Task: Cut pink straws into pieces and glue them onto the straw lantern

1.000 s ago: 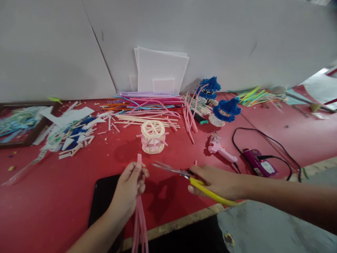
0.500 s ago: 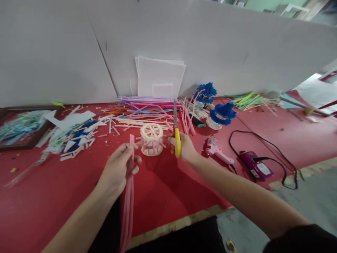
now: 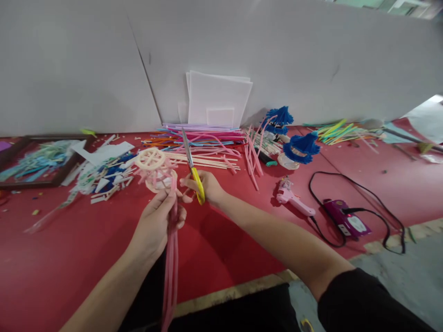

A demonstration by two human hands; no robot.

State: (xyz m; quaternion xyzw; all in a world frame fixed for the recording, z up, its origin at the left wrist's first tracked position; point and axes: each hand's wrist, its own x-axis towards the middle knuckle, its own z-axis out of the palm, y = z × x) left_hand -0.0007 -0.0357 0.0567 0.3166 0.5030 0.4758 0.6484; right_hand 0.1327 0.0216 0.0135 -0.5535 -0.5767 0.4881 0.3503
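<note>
My left hand (image 3: 157, 219) is closed round a bundle of long pink pipe cleaners (image 3: 170, 272), whose short top ends poke up above the fingers while the rest hangs past the table edge. In my right hand (image 3: 207, 186) are yellow-handled scissors (image 3: 198, 185), blades pointing up and away. The right fingertips are close beside the left fingers; whether they touch the bundle I cannot tell. Just beyond the left hand, a small cream drum-shaped frame (image 3: 150, 159) with a spoked round top and pink pieces leans to the left, partly hidden by that hand.
Coloured pipe cleaners (image 3: 207, 136) lie along the wall below white sheets (image 3: 219, 97). Scraps (image 3: 110, 177) and a brown frame (image 3: 65, 170) are at left. Right stand blue-topped models (image 3: 301, 147), a pink glue gun (image 3: 294, 200) and a purple power strip (image 3: 346, 219) with a black cord.
The right hand with the scissors has moved left, up to the left hand. The cream frame has shifted left and now tilts. The view has turned slightly.
</note>
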